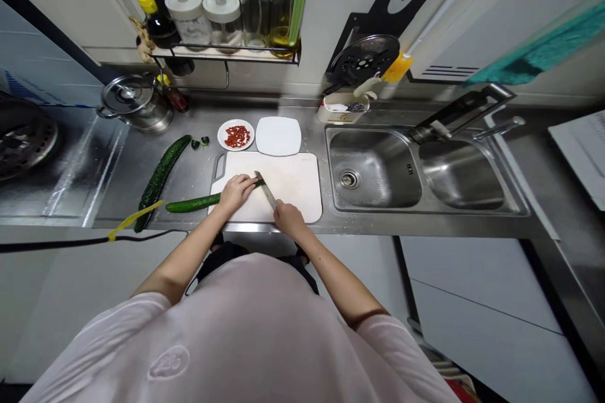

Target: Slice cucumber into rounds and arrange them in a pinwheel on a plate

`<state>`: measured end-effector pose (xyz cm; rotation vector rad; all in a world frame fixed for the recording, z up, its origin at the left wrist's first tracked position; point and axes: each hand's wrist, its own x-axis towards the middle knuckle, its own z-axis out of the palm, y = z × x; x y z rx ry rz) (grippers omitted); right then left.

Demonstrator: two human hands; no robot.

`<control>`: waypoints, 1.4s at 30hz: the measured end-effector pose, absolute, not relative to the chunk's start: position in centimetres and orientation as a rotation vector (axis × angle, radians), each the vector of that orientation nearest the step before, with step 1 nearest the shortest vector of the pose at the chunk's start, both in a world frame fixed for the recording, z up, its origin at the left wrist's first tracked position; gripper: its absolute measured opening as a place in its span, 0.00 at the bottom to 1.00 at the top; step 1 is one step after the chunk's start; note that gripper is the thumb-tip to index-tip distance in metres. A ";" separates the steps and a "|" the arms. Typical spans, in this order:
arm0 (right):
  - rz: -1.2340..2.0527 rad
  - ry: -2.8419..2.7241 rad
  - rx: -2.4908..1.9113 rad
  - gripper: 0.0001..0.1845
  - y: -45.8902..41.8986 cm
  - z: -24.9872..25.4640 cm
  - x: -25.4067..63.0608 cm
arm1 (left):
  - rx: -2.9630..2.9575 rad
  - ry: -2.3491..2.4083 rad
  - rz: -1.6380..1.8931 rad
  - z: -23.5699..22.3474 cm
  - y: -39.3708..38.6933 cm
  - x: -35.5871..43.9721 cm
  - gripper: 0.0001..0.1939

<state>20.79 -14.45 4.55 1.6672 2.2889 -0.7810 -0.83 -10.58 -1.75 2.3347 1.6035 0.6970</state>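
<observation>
A long green cucumber point(195, 203) lies across the left part of a white cutting board point(302, 186), its left end past the board's edge. My left hand point(237, 194) is closed over it near its right end. In my right hand point(288, 217) is the handle of a kitchen knife point(268, 192), its blade at the cucumber's cut end, close to my left fingertips. A second, darker cucumber point(163, 179) rests on the steel counter to the left, with small cut-off ends point(199, 142) beside its top.
Behind the board stand a plate of chopped red pieces point(237, 136) and a white square plate point(278, 136). A double sink point(378, 167) is at the right, a lidded pot point(135, 104) at the back left. Bottles stand on a rack point(227, 53). A black cable point(70, 244) crosses the front left.
</observation>
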 end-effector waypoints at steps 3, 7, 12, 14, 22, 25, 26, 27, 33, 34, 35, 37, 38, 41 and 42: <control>-0.807 2.282 1.662 0.13 -14.1 4.6 20.6 | 2.326 1.603 0.697 -1.7 -10.6 -0.8 0.16; -0.841 2.255 1.657 0.14 -13.5 4.8 20.2 | 2.320 1.623 0.695 -1.6 -10.5 -0.7 0.16; -0.843 2.259 1.648 0.14 -12.9 5.3 19.9 | 2.301 1.615 0.709 -1.7 -10.5 -0.7 0.16; -0.840 2.254 1.640 0.14 -12.6 5.4 19.7 | 2.295 1.616 0.707 -1.7 -10.4 -0.8 0.16; -0.806 2.317 1.635 0.15 -11.1 4.9 18.5 | 2.287 1.616 0.698 -1.7 -10.4 -0.8 0.16; -0.803 2.344 1.638 0.15 -10.4 4.9 17.8 | 2.284 1.615 0.705 -1.7 -10.4 -0.8 0.16; -0.804 2.348 1.639 0.15 -10.2 4.9 17.6 | 2.285 1.614 0.707 -1.7 -10.4 -0.8 0.16; -0.808 2.350 1.640 0.16 -10.0 4.9 17.3 | 2.286 1.612 0.709 -1.7 -10.4 -0.8 0.16; -0.814 2.346 1.660 0.17 -9.3 4.9 16.6 | 2.294 1.603 0.701 -1.7 -10.4 -0.8 0.16; -0.803 2.350 1.666 0.16 -9.4 4.8 16.8 | 2.292 1.602 0.702 -1.7 -10.4 -0.8 0.16; -0.795 2.349 1.670 0.16 -9.7 4.7 17.0 | 2.290 1.601 0.706 -1.7 -10.4 -0.8 0.16; -0.794 2.331 1.667 0.15 -10.2 4.7 17.4 | 2.283 1.600 0.716 -1.7 -10.4 -0.8 0.15; -0.800 2.319 1.660 0.14 -10.4 4.6 17.6 | 2.278 1.600 0.719 -1.7 -10.4 -0.8 0.15; -0.816 2.303 1.642 0.14 -10.7 4.5 17.9 | 2.266 1.601 0.719 -1.7 -10.3 -0.8 0.15; -0.818 2.304 1.639 0.14 -10.6 4.5 17.9 | 2.263 1.600 0.717 -1.7 -10.3 -0.8 0.15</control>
